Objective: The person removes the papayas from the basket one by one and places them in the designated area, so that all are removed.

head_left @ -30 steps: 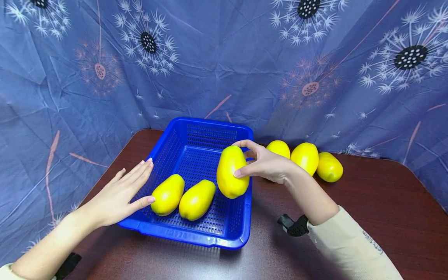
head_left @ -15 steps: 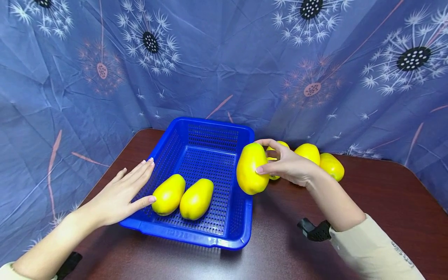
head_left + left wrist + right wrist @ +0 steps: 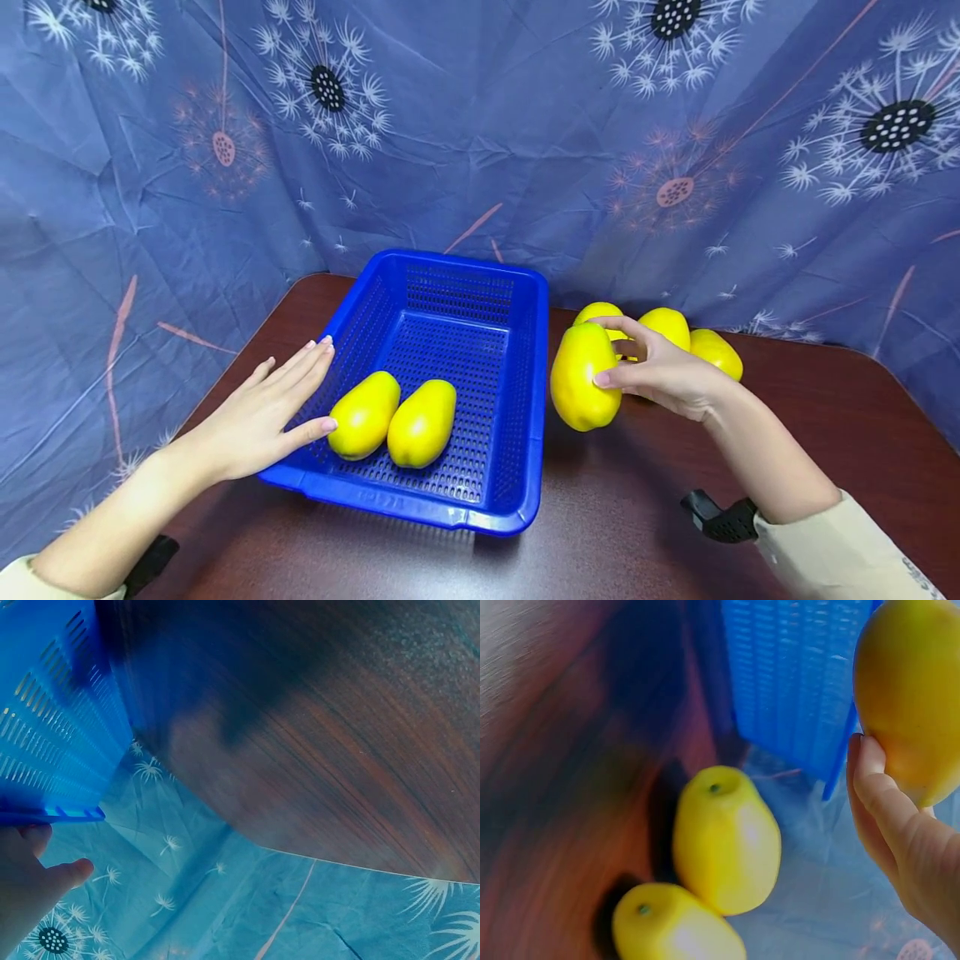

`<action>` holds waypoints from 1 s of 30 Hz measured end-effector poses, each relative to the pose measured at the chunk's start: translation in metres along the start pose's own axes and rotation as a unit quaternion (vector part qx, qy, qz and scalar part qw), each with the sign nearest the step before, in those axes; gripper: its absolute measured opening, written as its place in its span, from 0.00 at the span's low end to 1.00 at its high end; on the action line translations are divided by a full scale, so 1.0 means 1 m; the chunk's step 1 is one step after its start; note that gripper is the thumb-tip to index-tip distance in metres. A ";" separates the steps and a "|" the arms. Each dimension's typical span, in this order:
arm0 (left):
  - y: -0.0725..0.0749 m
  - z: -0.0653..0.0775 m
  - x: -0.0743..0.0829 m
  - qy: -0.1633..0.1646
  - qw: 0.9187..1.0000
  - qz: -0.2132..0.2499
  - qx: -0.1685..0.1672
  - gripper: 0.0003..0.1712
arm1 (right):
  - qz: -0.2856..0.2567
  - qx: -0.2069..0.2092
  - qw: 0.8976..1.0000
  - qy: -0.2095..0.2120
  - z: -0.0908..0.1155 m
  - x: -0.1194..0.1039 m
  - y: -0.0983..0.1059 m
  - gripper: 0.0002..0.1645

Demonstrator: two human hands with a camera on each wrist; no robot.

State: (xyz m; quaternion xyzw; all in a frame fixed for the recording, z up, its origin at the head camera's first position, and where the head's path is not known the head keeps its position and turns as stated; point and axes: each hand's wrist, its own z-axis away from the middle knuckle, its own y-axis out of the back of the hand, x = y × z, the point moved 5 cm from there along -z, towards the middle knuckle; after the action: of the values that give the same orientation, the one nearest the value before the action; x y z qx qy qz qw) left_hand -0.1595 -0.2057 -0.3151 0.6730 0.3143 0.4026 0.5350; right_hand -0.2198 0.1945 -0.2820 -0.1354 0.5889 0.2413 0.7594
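While the yellow fruit [image 3: 582,382] is gripped by the right hand [image 3: 667,367], mid-air just right of the blue basket [image 3: 401,503], the basket's left rim is touched by the left hand [image 3: 255,421], fingers straight; green dimples [image 3: 715,788] on two table fruits [image 3: 733,855] are seen only from right wrist.

Blue dandelion-print cloth [image 3: 465,125] hanging behind dark reddish-brown table [image 3: 600,517].

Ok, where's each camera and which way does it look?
Head: on the head, facing forward and down at the blue basket; left hand and right hand show.
Left wrist: on that wrist, facing basket and table; left hand partly shows.
Right wrist: on that wrist, facing the held yellow fruit; right hand shows.
Head and right wrist share that fruit.
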 end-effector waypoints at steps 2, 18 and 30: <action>0.001 -0.001 0.000 -0.001 1.000 0.001 -0.002 0.45 | 0.004 0.002 1.000 -0.003 0.005 0.005 0.005 0.48; 0.000 0.000 0.001 -0.008 1.000 -0.008 0.005 0.45 | -0.021 -0.012 0.999 -0.024 0.021 0.052 0.021 0.50; -0.001 -0.001 0.002 -0.006 1.000 -0.007 0.007 0.45 | -0.050 -0.034 0.998 -0.012 0.020 0.078 0.017 0.45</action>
State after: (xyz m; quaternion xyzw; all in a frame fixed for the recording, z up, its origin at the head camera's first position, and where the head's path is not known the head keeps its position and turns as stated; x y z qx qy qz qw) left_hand -0.1597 -0.2036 -0.3153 0.6774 0.3184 0.3922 0.5348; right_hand -0.1978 0.2350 -0.3500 -0.1876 0.5635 0.2241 0.7726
